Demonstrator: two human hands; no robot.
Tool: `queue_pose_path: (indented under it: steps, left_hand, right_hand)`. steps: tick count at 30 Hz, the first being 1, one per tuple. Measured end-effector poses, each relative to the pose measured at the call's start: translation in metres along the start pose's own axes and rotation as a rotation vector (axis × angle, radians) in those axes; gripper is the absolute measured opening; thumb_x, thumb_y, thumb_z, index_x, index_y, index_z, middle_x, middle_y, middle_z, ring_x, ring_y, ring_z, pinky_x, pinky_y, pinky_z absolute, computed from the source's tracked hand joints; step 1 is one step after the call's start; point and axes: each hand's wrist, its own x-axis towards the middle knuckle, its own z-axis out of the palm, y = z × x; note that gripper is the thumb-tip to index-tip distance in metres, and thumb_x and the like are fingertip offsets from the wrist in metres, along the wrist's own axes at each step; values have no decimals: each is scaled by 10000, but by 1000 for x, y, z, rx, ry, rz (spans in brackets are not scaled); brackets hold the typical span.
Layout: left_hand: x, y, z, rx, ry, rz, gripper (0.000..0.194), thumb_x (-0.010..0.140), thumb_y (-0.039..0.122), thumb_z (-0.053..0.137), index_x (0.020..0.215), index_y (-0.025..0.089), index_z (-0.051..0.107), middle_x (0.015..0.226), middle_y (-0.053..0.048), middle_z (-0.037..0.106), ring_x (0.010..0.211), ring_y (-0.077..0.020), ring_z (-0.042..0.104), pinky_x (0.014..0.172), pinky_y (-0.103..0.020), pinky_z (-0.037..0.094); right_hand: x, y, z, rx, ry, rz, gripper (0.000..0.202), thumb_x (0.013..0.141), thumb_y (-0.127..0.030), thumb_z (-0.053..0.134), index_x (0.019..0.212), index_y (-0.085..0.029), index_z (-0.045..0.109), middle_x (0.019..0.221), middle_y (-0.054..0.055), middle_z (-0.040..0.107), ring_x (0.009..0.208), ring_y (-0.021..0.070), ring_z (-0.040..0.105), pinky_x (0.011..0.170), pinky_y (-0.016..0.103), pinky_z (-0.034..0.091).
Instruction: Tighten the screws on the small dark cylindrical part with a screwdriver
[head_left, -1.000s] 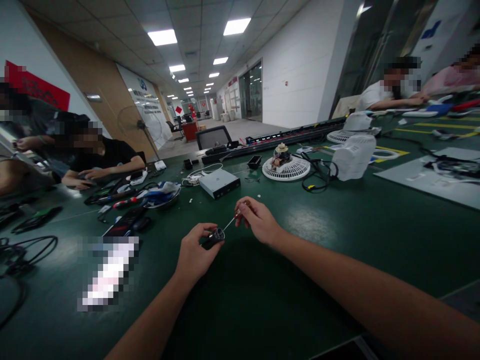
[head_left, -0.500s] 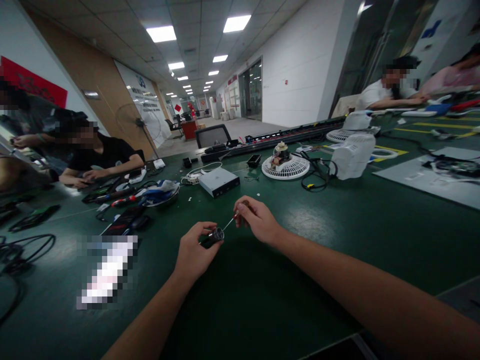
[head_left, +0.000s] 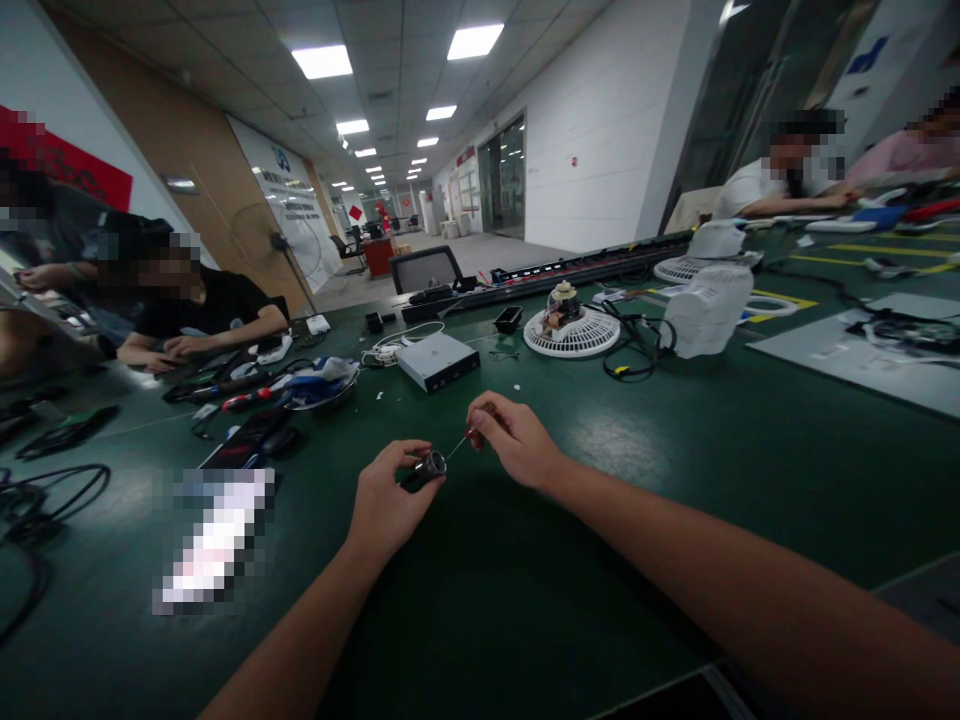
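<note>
No clear shift: black cylinder (head_left: pixel 430 467) in pinch of left hand (head_left: pixel 391 497), screwdriver (head_left: pixel 469 434) in closed right hand (head_left: pixel 517 441)

Ceiling panels (head_left: pixel 322 61) light the room; I record dim foreground, glare on the green tabletop (head_left: pixel 622 440), stretched edges.

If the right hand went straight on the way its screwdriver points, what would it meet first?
The screwdriver in the right hand would most likely meet the facing end of the black cylinder held in the left hand; whether its tip touches is unclear.
</note>
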Motion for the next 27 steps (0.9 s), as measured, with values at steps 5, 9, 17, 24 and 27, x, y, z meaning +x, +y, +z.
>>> queue_pose_path:
  steps: [5, 9, 17, 24, 27]
  left_hand:
    - [0, -1, 2, -19, 8, 1, 316, 732, 201, 751, 1029, 222, 646, 962, -21, 731, 886, -203, 706, 818, -360, 563]
    - [1, -3, 2, -25, 22, -22, 350, 703, 186, 771, 1027, 220, 644, 938, -14, 734, 861, -202, 710, 802, -358, 563]
    - [1, -1, 2, -21, -2, -8, 350, 709, 196, 779, 1031, 226, 645, 952, -15, 728, 880, -203, 701, 828, -373, 554]
    - [0, -2, 2, -16, -6, 8, 357, 714, 204, 774, 1046, 225, 647, 956, -14, 735, 869, -200, 707, 836, -375, 554]
    - [1, -1, 1, -22, -21, 22, 345, 709, 197, 767, 1034, 218, 656, 950, -22, 736, 878, -205, 708, 836, -376, 559]
  right_hand:
    - [0, 3, 1, 71, 36, 26, 245, 971, -410, 478, 891, -192, 555, 739, 4, 621, 650, 137, 620, 582, 259, 463]
    - [0, 1, 2, -15, 29, 1, 246, 975, -399, 477, 879, -189, 561, 711, -1, 615, 643, 133, 612, 612, 263, 468]
    - [0, 1, 0, -37, 17, -45, 235, 975, -394, 481, 881, -193, 558, 722, 2, 614, 645, 135, 609, 623, 276, 475]
    - [0, 2, 1, -15, 42, -39, 213, 968, -388, 494, 899, -195, 555, 722, -2, 616, 646, 134, 609, 618, 272, 475]
    - [0, 1, 0, 22, -19, -19, 220, 965, -385, 500, 880, -190, 560, 699, -4, 613, 609, 131, 607, 582, 266, 470]
